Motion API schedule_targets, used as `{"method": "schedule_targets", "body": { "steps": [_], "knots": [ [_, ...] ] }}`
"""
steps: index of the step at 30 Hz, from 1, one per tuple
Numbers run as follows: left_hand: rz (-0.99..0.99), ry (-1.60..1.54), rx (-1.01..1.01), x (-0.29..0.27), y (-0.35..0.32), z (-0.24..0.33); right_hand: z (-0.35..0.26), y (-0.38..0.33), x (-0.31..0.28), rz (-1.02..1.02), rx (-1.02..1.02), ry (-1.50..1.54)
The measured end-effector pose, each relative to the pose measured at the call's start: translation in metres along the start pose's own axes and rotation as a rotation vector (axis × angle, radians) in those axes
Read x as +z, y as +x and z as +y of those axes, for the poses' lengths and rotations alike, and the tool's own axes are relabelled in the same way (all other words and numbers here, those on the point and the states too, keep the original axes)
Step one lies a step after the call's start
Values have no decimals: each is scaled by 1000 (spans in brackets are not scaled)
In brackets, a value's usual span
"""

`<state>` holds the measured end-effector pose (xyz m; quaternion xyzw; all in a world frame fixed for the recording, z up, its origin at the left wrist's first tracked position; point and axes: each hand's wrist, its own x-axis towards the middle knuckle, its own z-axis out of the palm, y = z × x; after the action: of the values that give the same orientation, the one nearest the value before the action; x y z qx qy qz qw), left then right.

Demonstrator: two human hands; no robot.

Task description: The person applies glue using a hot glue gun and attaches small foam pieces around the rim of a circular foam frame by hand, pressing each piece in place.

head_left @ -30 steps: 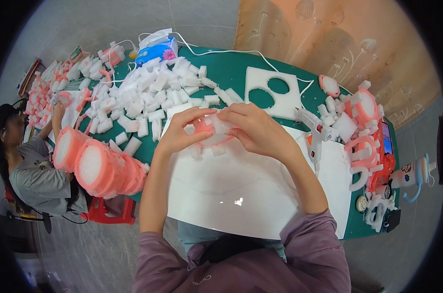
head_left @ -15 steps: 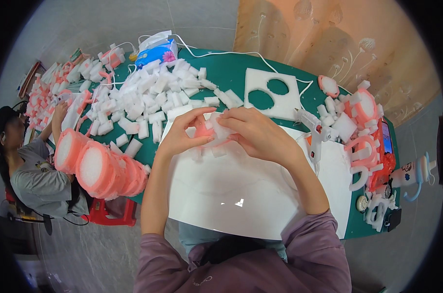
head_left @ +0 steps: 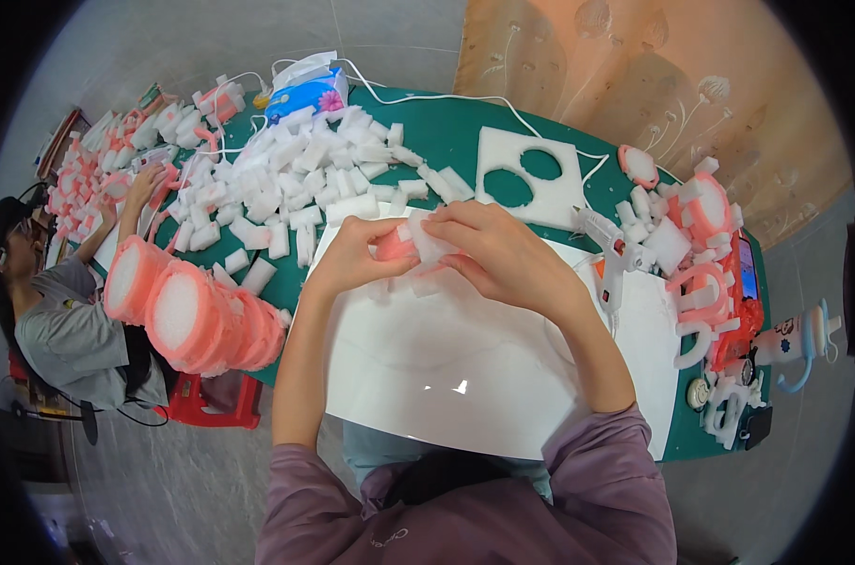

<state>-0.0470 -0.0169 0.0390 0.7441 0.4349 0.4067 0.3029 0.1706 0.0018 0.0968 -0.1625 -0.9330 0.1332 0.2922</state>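
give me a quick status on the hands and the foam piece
Left hand and right hand both pinch pink-and-white foam piece over white sheet. Glue gun lies right, apart.

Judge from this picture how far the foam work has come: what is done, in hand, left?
Done: a row of pink-and-white foam discs lies at the table's left edge. In hand: left hand and right hand press a white foam block onto a pink piece. Left: a heap of loose white blocks.

grey tiled floor (head_left: 164, 490) | green table (head_left: 446, 132) | patterned orange curtain (head_left: 653, 85)
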Motion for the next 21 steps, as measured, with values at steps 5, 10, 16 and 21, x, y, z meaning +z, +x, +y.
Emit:
{"method": "schedule_targets", "body": {
  "steps": [5,10,16,21],
  "knots": [
    [-8,-24,-23,2,-3,-2,-2,-2,-2,-69,65,3],
    [-5,19,-49,1,-1,0,0,-1,1,0,-9,-22],
    [-5,46,-74,0,-1,4,0,-1,2,22,-16,-48],
    [-35,52,21,0,-1,2,2,0,1,12,-30,-37]
  ]
}}
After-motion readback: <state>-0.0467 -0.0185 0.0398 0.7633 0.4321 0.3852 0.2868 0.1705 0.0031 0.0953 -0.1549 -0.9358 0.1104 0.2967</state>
